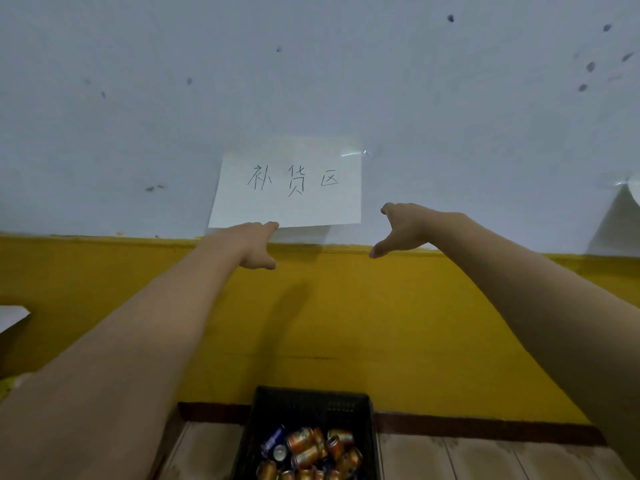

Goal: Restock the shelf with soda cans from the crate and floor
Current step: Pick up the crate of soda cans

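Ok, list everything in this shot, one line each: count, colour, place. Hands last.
paper sign: one, white with dark handwriting, wall centre
second sheet: one, white, wall at right edge, cut off
wall: one, white above, yellow below
crate: one, black, on the floor against the wall
orange cans: several, orange, heaped in the crate, some cut off
blue can: at least one, blue, crate's left side
floor: one, pale wood planks, bottom
left hand: one, open and empty, at the sign's lower edge
right hand: one, open and empty, right of the sign
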The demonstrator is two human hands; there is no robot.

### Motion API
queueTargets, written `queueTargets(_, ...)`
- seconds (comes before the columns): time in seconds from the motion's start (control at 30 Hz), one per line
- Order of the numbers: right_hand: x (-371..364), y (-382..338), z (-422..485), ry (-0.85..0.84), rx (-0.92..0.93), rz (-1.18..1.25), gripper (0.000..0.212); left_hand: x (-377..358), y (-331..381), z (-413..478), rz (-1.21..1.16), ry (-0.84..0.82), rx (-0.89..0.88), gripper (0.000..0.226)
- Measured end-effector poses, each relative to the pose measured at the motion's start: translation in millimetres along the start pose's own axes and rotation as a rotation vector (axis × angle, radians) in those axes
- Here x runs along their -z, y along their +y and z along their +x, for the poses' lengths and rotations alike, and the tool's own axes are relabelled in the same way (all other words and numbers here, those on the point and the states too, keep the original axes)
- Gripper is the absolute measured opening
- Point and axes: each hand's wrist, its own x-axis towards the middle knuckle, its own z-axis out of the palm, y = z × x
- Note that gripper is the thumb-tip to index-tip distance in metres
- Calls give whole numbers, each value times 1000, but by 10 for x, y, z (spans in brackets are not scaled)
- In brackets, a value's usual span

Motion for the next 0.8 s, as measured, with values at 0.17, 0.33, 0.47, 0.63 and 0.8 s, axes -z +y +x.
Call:
queueTargets(0.17,-545,-41,850,-1,-9,-52,99,-591,-358,864,27,38,-79,75)
queueTargets(0.33,-1599,62,1462,-141,-133,-34,99,-1676,-721,1555,-58,-107,-99,69)
queueTargets(0.47,-2691,228,1785,-328,-262,68,99,-2723,-884,1886,-271,-310,-2,64)
queueTargets(0.63,-4011,577,2202,-605,-364,120,101,-4131,-1040,2141,-548,-566,202,55)
queueTargets(0.8,-5494,1014,2448,-669,-529,226,87,-5593,-1191,2272,-603,-693,467,65)
